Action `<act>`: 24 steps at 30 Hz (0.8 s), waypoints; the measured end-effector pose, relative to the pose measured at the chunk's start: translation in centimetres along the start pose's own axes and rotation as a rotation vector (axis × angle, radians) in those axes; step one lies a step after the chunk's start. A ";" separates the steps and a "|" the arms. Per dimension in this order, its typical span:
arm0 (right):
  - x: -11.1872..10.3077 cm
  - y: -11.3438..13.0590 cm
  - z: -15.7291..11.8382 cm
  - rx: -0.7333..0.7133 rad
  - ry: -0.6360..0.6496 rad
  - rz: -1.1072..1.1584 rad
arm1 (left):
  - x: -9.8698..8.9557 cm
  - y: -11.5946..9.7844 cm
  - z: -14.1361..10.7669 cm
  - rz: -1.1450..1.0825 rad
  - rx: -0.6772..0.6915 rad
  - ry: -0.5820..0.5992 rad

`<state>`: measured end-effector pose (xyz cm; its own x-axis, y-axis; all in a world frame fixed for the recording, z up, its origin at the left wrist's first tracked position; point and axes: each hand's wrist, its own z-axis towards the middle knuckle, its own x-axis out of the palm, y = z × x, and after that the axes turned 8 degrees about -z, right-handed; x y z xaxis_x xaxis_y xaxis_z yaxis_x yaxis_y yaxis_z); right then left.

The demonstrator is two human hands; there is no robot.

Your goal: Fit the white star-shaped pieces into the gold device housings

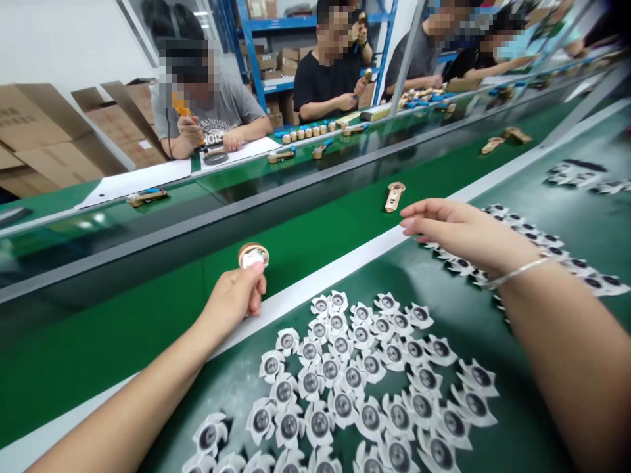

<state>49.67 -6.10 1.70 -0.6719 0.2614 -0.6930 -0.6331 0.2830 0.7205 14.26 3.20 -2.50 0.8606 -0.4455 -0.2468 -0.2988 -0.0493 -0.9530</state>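
In the head view, my left hand [235, 290] is closed around a small gold-coloured fan body [241, 255] over the green belt. Its thumb lies against the white part in the round gold head, and the fingers hide the lower part. My right hand [451, 226] reaches over the white belt edge with its fingers stretched out and nothing in them. Just beyond those fingertips, apart from them, a gold fan body [394, 198] lies on the belt. Several white fan blade wheels [352, 378] with dark hubs spread across the green table below and between my hands.
More blade wheels [557, 253] lie beneath and beside my right forearm. Gold pieces [493, 144] rest farther along the green belt [315, 226]. Across a raised grey rail [197, 205], several people work at a bench with gold fans. Cardboard boxes [44, 125] stand far left.
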 end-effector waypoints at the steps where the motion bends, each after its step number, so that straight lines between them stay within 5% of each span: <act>1: -0.1 -0.2 0.3 0.060 -0.001 -0.011 | -0.3 0.0 0.2 0.016 -0.007 -0.017; 4: 0.2 -0.3 0.7 0.119 -0.032 -0.117 | -1.7 -0.1 1.1 0.241 0.005 -0.099; 7: 0.6 -0.5 1.0 0.064 -0.073 -0.212 | -3.4 0.0 2.1 0.786 0.023 -0.234; 10: 1.1 -1.4 1.3 0.042 -0.083 -0.240 | -4.5 0.4 2.7 1.146 0.024 -0.247; 16: 2.8 -2.4 3.0 0.023 -0.131 -0.407 | -4.1 1.0 2.2 1.277 0.056 -0.275; 24: 6.0 -1.8 9.9 0.006 -0.082 -0.747 | -3.8 1.4 2.0 1.244 0.086 -0.433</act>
<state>50.57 4.09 -3.99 -0.0331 0.0655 -0.9973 -0.9071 0.4169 0.0575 11.36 6.63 -3.29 0.0983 0.1687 -0.9807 -0.9677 0.2461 -0.0546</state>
